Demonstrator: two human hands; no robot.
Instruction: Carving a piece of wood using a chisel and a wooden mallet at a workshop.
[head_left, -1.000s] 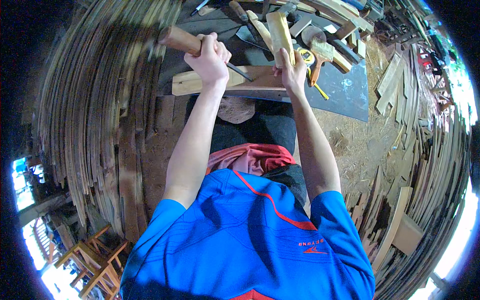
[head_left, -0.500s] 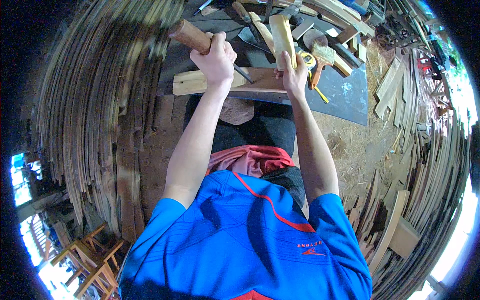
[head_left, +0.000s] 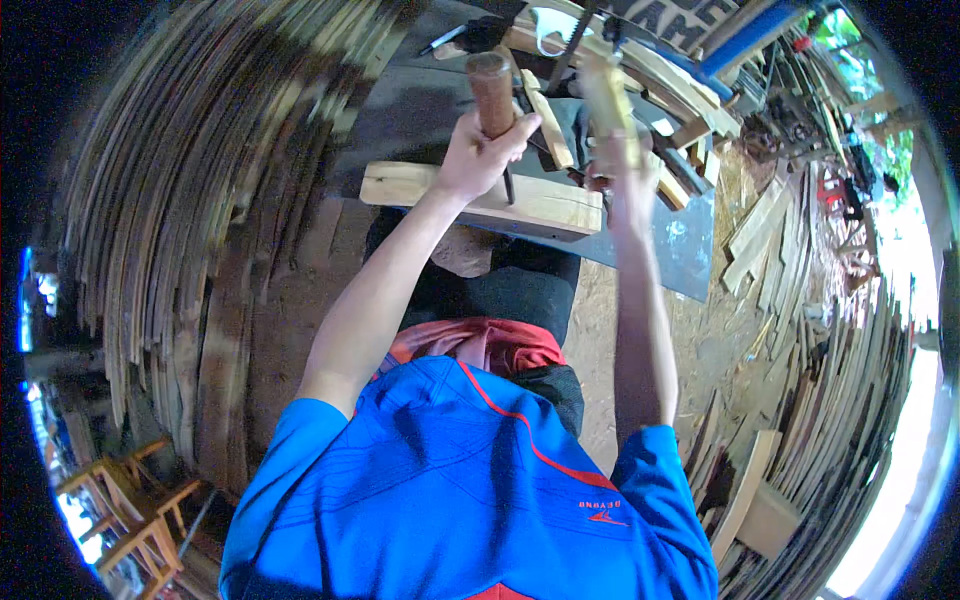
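Observation:
My left hand [head_left: 485,158] is closed round the brown wooden handle of a chisel [head_left: 492,95]. The chisel stands nearly upright, its dark blade reaching down to the top of a pale wooden beam [head_left: 555,208]. That beam lies crosswise on the near part of the work surface. To the right, my right hand [head_left: 627,170] grips a pale wooden mallet [head_left: 608,98], raised and smeared by motion. The mallet is apart from the chisel handle. Where the blade's tip meets the wood is too small to make out.
Under the beam is a dark, bluish work sheet [head_left: 685,250]. Several tools and offcuts crowd its far side, among them a narrow pale wood piece [head_left: 547,120]. Long boards are stacked at the left [head_left: 170,220] and right [head_left: 830,420]. A wooden stool frame [head_left: 140,505] stands at lower left.
The chisel has gone from leaning left to nearly upright, my left hand moving right with it. My right hand has swung the mallet outward to the right, away from the beam.

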